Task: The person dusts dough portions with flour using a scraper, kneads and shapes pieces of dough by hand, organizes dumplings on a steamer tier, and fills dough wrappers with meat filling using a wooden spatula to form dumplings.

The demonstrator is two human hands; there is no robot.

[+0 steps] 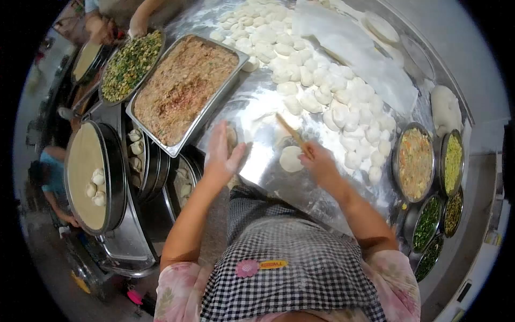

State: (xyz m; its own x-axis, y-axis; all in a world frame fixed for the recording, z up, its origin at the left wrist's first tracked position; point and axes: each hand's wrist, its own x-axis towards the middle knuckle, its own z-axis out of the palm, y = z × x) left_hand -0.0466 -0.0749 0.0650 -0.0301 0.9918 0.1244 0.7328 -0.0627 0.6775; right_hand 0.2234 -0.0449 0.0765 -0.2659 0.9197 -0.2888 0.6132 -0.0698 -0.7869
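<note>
My right hand [317, 161] is closed round one end of a thin wooden rolling stick [290, 129], which slants up and left over the floured metal table. Just left of that hand, a flat round of dough [291, 159] lies on the table. My left hand [222, 152] is held near the table's left edge, its fingers and thumb spread apart. Partly hidden behind its fingers is a small piece of dough [231, 137]. Many floured dough pieces [343, 107] are heaped beyond my hands, with loose flour [263, 115] nearer to me.
A tray of minced filling [182, 86] and a pan of green-yellow filling [131, 67] stand at the upper left, near another person's hands [138, 24]. Round steamers [88, 172] with buns are at the left. Bowls of fillings [414, 163] line the right edge.
</note>
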